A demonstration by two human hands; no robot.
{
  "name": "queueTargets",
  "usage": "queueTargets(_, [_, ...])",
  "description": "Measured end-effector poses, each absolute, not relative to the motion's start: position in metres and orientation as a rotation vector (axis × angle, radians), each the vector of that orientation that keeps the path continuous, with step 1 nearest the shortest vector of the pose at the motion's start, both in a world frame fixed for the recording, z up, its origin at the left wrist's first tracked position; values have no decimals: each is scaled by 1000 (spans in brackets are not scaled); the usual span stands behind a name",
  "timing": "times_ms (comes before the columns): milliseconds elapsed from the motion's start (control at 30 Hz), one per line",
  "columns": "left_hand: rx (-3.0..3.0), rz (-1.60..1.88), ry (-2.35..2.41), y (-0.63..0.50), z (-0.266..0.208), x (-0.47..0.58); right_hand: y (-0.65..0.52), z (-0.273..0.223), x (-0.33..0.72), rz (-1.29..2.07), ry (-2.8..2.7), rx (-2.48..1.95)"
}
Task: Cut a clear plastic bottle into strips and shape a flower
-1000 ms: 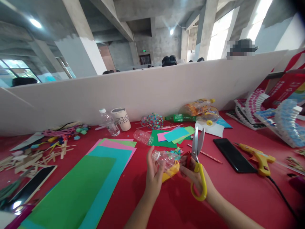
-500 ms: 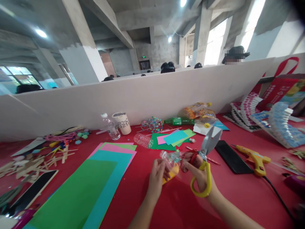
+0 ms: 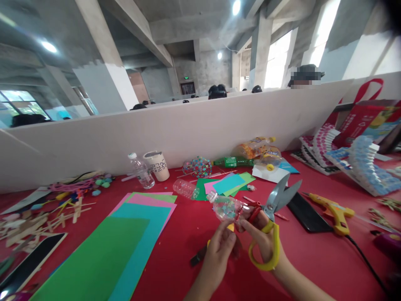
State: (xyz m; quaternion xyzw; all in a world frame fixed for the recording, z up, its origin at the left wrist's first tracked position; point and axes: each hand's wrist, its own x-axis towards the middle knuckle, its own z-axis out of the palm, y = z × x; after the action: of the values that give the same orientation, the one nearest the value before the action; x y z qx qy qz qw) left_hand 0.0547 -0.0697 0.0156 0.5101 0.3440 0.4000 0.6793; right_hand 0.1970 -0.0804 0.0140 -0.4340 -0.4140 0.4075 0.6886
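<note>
Head view: working over red table [image 3: 175, 267], well right of large coloured sheets [image 3: 100, 246]. Using right hand [image 3: 260, 234] to hold scissors [image 3: 270, 207], blades-apart, while seeming to pinch the rear end of clear bottle [image 3: 231, 204] too, neck toward up-left, apparently clear of table. With left hand [image 3: 221, 246] curled near bottle underside; hard to say whether gripping anything. Best to point blades away from left hand, support thin wall lightly, avoid crushing. Materials, big to small: flat matte paper, shiny steel with looped yellow handle, glossy see-through plastic with rounded shoulder, tiny stars [image 3: 224, 208] inside or behind, unclear which.
</note>
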Motion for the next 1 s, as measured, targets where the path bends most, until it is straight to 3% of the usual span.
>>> queueTargets(233, [887, 995, 748, -60, 22, 48, -79, 6, 191, 881, -932, -975])
queueTargets(633, [1461, 1285, 1069, -56, 20, 41, -79, 18, 190, 974, -880, -885])
queueTargets(1000, [1119, 912, 971, -51, 21, 40, -75, 7, 193, 1024, -791, -943])
